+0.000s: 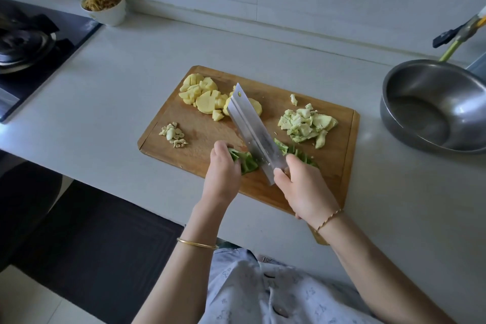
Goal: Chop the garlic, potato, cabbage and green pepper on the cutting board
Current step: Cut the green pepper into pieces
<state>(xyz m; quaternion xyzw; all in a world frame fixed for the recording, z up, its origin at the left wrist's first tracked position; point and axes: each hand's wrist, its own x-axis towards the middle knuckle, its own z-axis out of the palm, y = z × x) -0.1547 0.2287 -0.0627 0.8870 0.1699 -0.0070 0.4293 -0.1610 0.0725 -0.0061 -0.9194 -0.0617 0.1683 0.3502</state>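
Note:
A wooden cutting board (pixel 205 137) lies on the pale counter. On it are chopped garlic (pixel 174 135) at the left, yellow potato chunks (pixel 203 96) at the back, and pale cabbage pieces (pixel 306 123) at the right. A green pepper (pixel 247 163) lies at the board's near edge. My left hand (pixel 223 173) holds the pepper down with curled fingers. My right hand (pixel 302 187) grips the handle of a cleaver (pixel 249 126), whose blade rests on the pepper. Cut pepper pieces (pixel 282 147) lie to the right of the blade.
A steel bowl (pixel 431 105) stands on the counter at the right, with a tap fitting (pixel 457 37) behind it. A white bowl of shredded food (pixel 105 5) stands at the back left beside a gas hob (pixel 29 42). A dark mat covers the floor below.

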